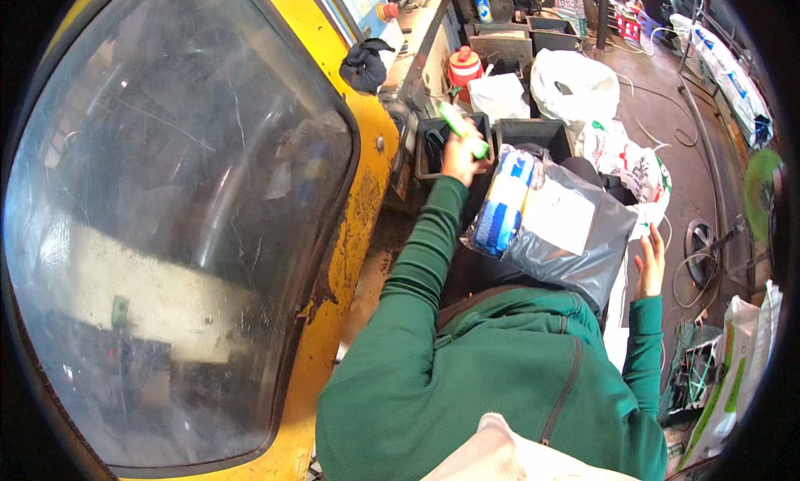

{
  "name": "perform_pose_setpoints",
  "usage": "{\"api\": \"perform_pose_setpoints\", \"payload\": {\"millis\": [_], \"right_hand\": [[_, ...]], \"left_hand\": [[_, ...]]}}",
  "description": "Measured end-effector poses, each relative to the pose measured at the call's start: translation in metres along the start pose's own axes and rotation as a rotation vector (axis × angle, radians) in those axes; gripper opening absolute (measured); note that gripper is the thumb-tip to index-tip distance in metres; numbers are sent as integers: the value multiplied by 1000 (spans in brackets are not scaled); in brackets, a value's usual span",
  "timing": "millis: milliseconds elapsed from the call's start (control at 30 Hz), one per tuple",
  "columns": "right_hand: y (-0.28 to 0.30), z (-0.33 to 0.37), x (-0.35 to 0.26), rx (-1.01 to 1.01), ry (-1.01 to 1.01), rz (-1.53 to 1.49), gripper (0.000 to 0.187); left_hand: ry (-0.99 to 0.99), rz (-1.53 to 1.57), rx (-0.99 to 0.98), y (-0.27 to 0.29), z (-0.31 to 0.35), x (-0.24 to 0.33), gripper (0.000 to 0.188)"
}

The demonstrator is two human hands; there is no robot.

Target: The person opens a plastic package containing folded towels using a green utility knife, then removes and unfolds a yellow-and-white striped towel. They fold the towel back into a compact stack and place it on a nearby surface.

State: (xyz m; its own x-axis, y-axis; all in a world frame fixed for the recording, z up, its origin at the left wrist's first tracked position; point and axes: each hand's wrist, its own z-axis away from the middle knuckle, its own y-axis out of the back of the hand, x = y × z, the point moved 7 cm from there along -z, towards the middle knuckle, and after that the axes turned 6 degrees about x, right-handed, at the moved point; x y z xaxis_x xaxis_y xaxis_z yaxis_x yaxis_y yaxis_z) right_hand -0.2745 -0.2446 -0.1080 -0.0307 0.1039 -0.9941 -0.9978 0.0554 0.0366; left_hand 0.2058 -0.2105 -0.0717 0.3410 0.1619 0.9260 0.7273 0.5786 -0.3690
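Observation:
My left hand point(459, 159) is raised over a black plastic bin point(432, 160), its fingers closed around a bright green, pen-like tool point(463, 129). That tool is slightly blurred, so its exact kind is unclear. Off to the right, my right hand point(650, 263) holds nothing, its fingers stretched out and apart. Between my hands, a grey plastic mailing bag point(575, 260) with a blank-looking white label point(558, 216) lies in front of my body. Against its left side rests a clear-wrapped bundle point(506, 202) of blue and white woven material.
A yellow machine frame point(354, 189) with a large scratched window point(183, 231) fills my left. Beyond the bins stand a red-orange jug point(464, 69) and white plastic bags point(575, 85). Hoses point(685, 123) and a wheel point(702, 246) lie on the right-hand floor.

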Motion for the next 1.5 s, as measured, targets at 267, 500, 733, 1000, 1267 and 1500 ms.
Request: {"api": "perform_pose_setpoints", "payload": {"millis": [267, 500, 733, 1000, 1267, 1500], "right_hand": [[-47, 18, 35, -205, -101, -169, 57], [-50, 14, 43, -233, -204, -256, 36], [-35, 16, 61, -38, -249, -342, 34], [-29, 17, 66, -13, -195, -348, 26], [-41, 5, 56, -39, -161, -351, 19], [-50, -12, 50, 7, -162, -316, 19]], "left_hand": [[-18, -89, 78, 35, -61, -42, 34], [-38, -189, 476, 103, -167, -15, 19], [142, 91, 697, 144, -207, -51, 52], [172, -93, 684, 143, -196, -38, 52], [169, -173, 645, 159, -210, -52, 77], [275, -31, 579, 110, -168, -89, 58]]}}
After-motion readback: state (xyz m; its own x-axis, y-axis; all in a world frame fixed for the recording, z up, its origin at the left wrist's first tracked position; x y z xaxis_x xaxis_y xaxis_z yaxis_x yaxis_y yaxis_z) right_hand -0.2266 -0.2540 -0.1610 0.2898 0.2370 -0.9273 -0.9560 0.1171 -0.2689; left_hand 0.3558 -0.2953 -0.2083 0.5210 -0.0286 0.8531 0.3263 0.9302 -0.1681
